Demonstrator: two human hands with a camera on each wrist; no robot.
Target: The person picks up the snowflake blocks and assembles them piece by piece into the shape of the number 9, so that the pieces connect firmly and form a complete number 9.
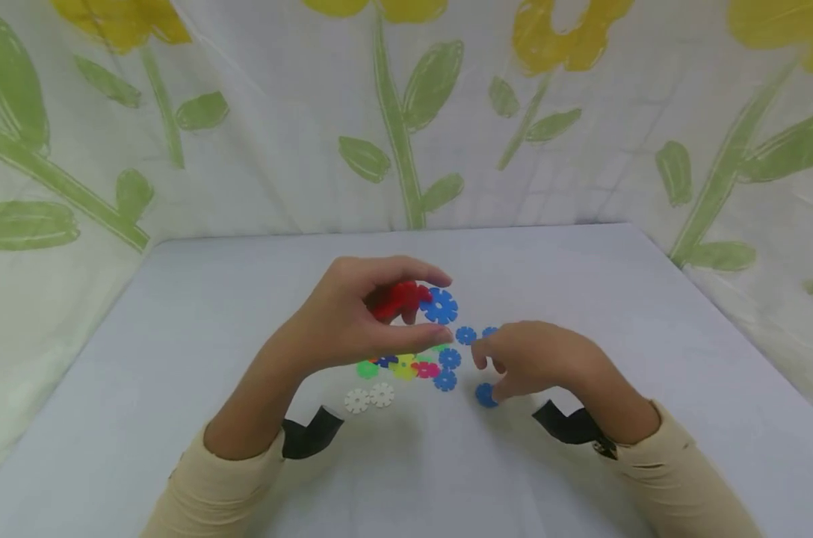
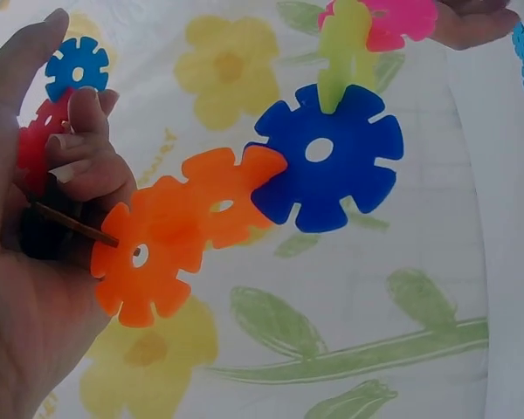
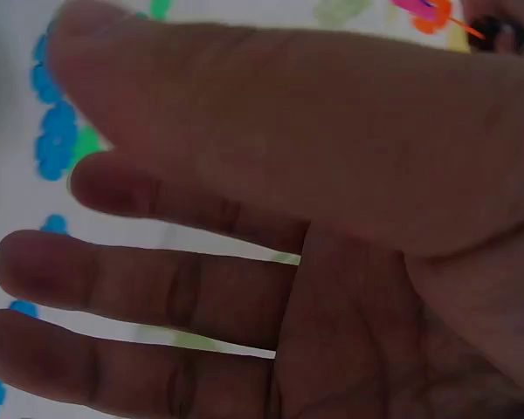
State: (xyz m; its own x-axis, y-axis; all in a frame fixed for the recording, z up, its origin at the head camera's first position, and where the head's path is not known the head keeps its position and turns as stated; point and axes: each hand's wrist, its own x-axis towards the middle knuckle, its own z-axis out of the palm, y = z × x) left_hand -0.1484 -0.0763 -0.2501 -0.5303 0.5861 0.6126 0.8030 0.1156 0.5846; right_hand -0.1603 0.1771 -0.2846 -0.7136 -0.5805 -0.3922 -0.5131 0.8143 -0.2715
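Note:
My left hand (image 1: 353, 314) holds a chain of slotted plastic discs, its fingers curled round the red discs (image 1: 400, 299). A blue disc (image 1: 440, 306) joins the red end, between thumb and forefinger in the head view. From the palm side, orange discs (image 2: 162, 218) run to a dark blue disc (image 2: 358, 175), a yellow disc (image 2: 341, 70) and a pink disc (image 2: 402, 22). My right hand (image 1: 541, 359) hovers low over the table with loosely bent fingers. Its thumb tip is right by a loose blue disc (image 1: 486, 396); the right wrist view shows nothing in the palm (image 3: 358, 340).
Several more blue discs (image 1: 450, 359) lie between the hands. Two white discs (image 1: 369, 398) rest nearer the front, left of centre. Green discs (image 1: 368, 370) show under the left hand. A flower-patterned curtain (image 1: 279, 149) hangs behind the pale table (image 1: 211, 314).

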